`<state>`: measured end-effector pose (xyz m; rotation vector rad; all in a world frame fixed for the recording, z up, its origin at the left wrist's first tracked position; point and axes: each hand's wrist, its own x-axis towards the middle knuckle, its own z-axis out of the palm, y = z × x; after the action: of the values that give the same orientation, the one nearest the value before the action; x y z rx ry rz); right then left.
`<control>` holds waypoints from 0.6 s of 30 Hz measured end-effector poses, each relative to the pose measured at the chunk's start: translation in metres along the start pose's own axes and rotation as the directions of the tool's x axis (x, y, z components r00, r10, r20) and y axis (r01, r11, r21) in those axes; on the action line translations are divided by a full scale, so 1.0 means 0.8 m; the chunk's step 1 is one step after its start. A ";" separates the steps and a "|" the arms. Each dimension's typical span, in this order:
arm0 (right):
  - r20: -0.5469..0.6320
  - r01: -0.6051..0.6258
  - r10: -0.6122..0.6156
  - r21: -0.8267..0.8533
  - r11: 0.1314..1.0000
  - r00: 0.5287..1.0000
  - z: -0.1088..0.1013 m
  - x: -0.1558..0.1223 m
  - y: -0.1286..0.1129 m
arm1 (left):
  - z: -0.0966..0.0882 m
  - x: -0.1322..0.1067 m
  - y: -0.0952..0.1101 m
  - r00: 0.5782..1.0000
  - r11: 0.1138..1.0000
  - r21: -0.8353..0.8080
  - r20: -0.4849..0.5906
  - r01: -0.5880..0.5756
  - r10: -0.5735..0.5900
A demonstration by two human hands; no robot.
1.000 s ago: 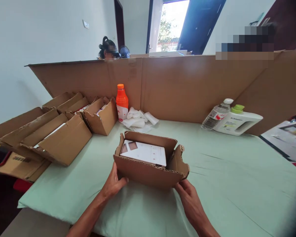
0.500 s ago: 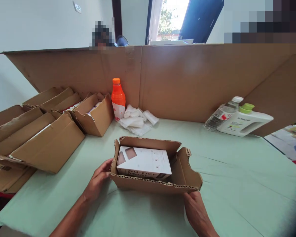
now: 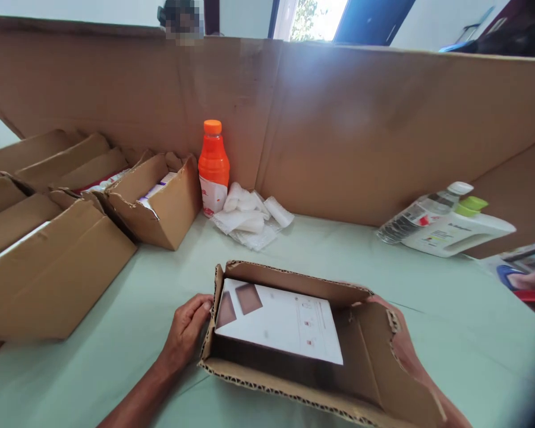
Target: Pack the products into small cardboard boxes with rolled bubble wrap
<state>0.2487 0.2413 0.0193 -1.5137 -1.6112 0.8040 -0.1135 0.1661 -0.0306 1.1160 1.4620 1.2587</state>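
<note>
An open-topped cardboard box point(image 3: 294, 395) with rough cut edges sits tilted in front of me. Inside it, a white printed carton point(image 3: 279, 324) leans against the left end and back wall. My left hand point(image 3: 189, 327) is closed at the box's left end, its curled fingers at the wall. Around the far right corner of the same box reaches my right hand point(image 3: 403, 333), partly hidden behind the right wall; some of its fingers show at the back edge.
Several cardboard boxes point(image 3: 62, 273) holding packages stand at the left. An orange bottle point(image 3: 214, 169) and crumpled bubble wrap point(image 3: 252, 214) are at the back. A clear bottle point(image 3: 421, 214) leans on a white jug point(image 3: 459, 232) at the right. A tall cardboard panel point(image 3: 361, 131) borders the table.
My right hand has shifted from the near right corner to the far right corner. The box has come nearer and tipped, and its right end swings toward me. The view has tilted down.
</note>
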 end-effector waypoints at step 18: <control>0.363 -0.092 0.018 0.185 0.978 0.931 0.163 0.208 -0.087 | 0.006 0.007 -0.006 0.984 0.978 0.112 -0.002 -0.175 0.176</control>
<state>0.1012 0.4073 0.0310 -1.3261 -1.6903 1.2970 -0.1100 0.1721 -0.0358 1.3389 1.4833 1.3193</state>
